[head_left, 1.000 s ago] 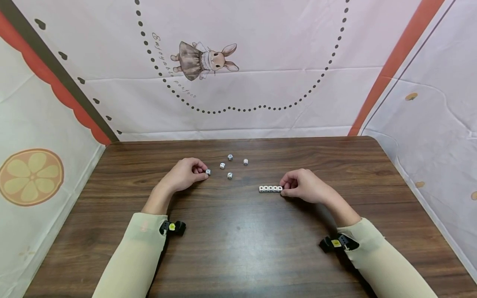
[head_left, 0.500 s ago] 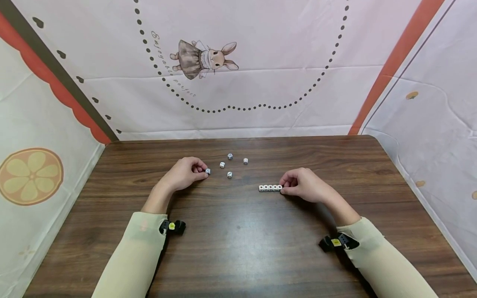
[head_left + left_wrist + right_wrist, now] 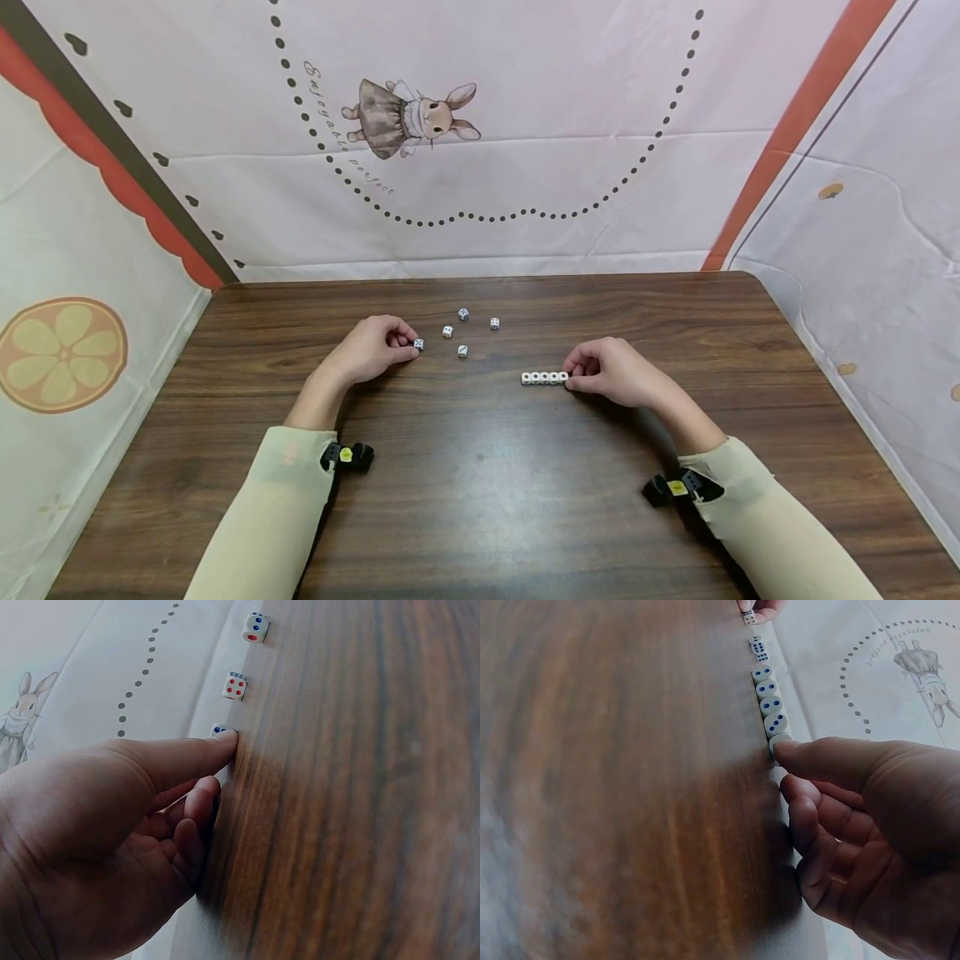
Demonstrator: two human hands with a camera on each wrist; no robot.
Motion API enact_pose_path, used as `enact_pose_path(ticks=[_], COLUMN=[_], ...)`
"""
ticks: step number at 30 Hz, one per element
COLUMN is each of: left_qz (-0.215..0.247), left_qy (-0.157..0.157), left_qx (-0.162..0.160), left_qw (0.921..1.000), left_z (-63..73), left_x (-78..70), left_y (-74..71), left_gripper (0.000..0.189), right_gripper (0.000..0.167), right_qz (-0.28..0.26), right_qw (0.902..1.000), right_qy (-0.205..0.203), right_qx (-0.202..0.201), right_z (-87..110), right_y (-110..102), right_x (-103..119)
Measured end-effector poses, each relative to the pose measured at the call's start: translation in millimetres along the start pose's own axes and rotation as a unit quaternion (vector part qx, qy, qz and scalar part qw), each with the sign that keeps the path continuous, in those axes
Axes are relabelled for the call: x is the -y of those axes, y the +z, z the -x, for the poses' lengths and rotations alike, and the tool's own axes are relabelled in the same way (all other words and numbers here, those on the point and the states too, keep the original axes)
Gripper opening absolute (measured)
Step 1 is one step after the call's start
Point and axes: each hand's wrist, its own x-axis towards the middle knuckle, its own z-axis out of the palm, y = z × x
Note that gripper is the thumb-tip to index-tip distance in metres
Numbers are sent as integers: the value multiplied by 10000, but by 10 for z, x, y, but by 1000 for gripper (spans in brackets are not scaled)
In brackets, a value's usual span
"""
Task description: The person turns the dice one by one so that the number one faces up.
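Note:
My left hand (image 3: 372, 346) pinches a white die (image 3: 418, 344) between thumb and fingertips on the left part of the table. In the left wrist view the thumb covers much of that die (image 3: 222, 730). Right of centre, several white dice form a straight row (image 3: 540, 378), faces touching, each with one large pip on top. At the row's right end my right hand (image 3: 617, 371) pinches the last die (image 3: 563, 377). The right wrist view shows the thumb partly over this end die (image 3: 775, 744), and blue pips on the sides of the others.
Loose dice lie scattered between the hands: one at the back (image 3: 463, 314), one further right (image 3: 495, 323), one near the left hand (image 3: 447, 332) and one in front (image 3: 462, 352). The brown wooden table (image 3: 480, 500) meets a printed cloth (image 3: 525, 242) behind; cloth also hangs at both sides.

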Motion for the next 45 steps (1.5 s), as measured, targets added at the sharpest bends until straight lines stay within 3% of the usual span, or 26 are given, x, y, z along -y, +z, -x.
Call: enact_pose_path(ticks=[11,29,45], left_qz=[20,84,-262], left_qy=[-49,130,602], left_qx=[15,-34,-211], left_qw=[10000,9999,9976], left_z=[4,-3,-32], left_x=[-25,3,-34], left_y=[-5,13,26], left_gripper=[14,18,22], right_gripper=[9,9,9], right_qz=[-13,40,15], right_qw=[10000,9999,10000], right_qy=[-46,-62,-59], right_qx=[-58,-74,-44], right_z=[13,24,10], right_y=[3,9,13], right_x=[-12,-5,6])
